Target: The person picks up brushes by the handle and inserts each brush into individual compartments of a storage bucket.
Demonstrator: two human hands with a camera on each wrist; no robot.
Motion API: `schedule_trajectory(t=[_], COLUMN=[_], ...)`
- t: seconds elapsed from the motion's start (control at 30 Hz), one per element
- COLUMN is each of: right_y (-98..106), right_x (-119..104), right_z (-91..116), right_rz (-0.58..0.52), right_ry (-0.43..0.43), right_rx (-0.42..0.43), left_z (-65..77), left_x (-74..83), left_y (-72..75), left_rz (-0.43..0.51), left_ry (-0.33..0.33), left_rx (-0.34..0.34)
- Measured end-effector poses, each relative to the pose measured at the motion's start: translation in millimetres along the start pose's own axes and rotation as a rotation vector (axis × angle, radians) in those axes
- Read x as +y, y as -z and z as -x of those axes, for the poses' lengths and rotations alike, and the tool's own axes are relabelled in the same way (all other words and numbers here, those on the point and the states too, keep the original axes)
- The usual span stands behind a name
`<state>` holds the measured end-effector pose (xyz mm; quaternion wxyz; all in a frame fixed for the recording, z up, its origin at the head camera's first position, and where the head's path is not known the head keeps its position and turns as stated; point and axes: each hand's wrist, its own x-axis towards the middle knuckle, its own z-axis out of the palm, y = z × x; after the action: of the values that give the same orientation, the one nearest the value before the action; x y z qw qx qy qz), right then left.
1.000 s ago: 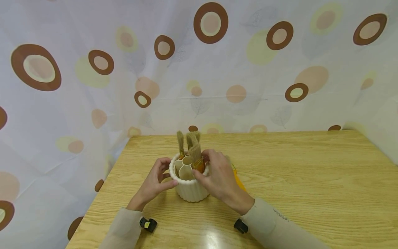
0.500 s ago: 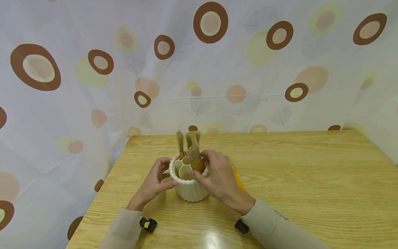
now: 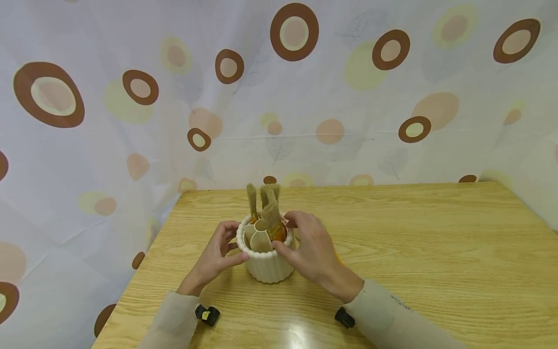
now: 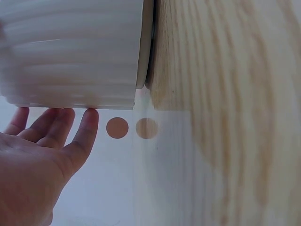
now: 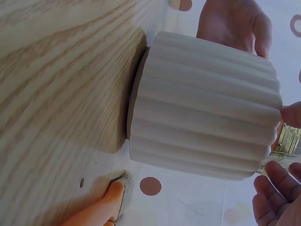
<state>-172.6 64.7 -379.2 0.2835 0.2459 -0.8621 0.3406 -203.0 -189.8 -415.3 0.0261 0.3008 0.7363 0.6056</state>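
Note:
A cream ribbed holder [image 3: 268, 270] with several compartments stands upright on the table. My left hand [image 3: 216, 253] grips its left side, thumb at the scalloped rim; in the left wrist view the fingertips touch the ribbed wall [image 4: 75, 56]. Several paintbrushes stand in the holder bristles up, one thin brush [image 3: 252, 201] at the left and a wide brush [image 3: 272, 215] at the right. Around that wide brush my right hand [image 3: 313, 248] is spread, thumb at the rim and fingers beside the ferrule [image 5: 287, 139] without pinching it.
An orange-handled brush [image 5: 96, 209] lies on the wooden table [image 3: 427, 261] right of the holder, mostly hidden behind my right hand in the head view. A patterned curtain [image 3: 331, 97] hangs behind the table and along its left side.
My right hand has loosened from the wide brush and shifted slightly right, covering more of the orange-handled brush. The wide brush has leaned slightly left. My left hand and the holder have stayed put.

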Motion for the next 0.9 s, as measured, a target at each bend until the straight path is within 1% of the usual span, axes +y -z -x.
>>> schedule_trajectory(t=[0.23,0.57,0.9], right_y=[3.3,10.8,19.4], right_x=[1.5,6.8,12.2], right_z=[0.3,3.3,4.1], right_rz=[0.001,-0.02,0.019], right_ry=[-0.002,-0.005,0.03], right_rx=[-0.009,0.0,0.025], left_z=[0.4,-0.3,0.3], left_x=[0.0,1.0,2.9], left_y=[0.1,-0.6,-0.7], left_rz=[0.006,0.016,0.002], left_ry=[0.001,0.0,0.013], left_rx=[0.0,0.005,0.014])
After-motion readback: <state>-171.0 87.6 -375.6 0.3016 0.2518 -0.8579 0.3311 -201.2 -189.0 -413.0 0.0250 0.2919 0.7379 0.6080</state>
